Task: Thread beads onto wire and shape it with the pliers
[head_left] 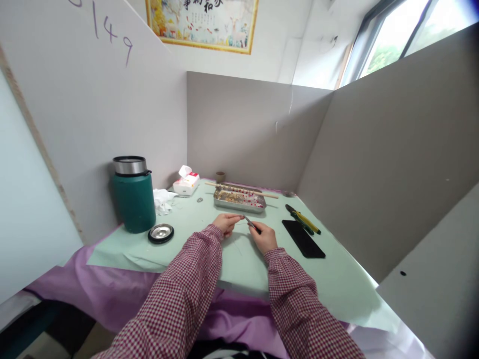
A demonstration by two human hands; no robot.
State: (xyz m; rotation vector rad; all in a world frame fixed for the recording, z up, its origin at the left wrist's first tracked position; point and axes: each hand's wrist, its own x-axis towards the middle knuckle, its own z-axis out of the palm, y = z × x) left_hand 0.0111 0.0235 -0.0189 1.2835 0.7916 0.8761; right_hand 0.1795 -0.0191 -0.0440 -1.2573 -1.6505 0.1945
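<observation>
Over the middle of the table, my left hand (225,224) is closed, its thumb and forefinger pinched together on something too small to make out. My right hand (264,237) is wrapped round slim tweezers (251,223) with a metal tip and a dark grip. The tip of the tweezers meets the left fingertips. A fine thread or wire shows faintly below the hands. Behind them lies a metal tray (239,205) with small red and golden bits. A wooden stick (270,196) wound with something beaded rests across the tray.
A green flask (133,202) stands at the left beside its round lid (160,233). Crumpled tissue (163,201) and a tissue pack (186,184) lie behind. At the right are a black phone (303,239) and yellow-green pliers (309,223). Grey partitions (254,129) enclose the table.
</observation>
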